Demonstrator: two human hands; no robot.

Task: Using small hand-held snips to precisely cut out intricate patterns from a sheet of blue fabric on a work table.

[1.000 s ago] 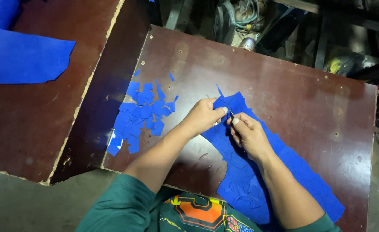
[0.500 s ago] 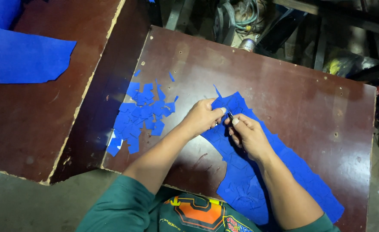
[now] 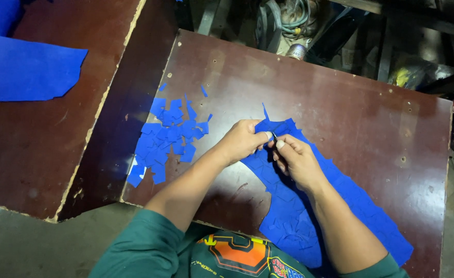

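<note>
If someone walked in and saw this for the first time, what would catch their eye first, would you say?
Most likely the bright blue against the dark brown table: a long blue sheet runs from the middle toward the near right corner. The left hand and right hand meet over its far end, pinching something small. To their left lies a heap of blue scraps, and another large blue piece sits on the neighbouring board at far left.

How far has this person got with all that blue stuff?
A heap of small blue pieces already lies at the left of the table. The left hand and right hand meet over the long blue sheet, working at its upper end. Most of that sheet remains whole.
</note>
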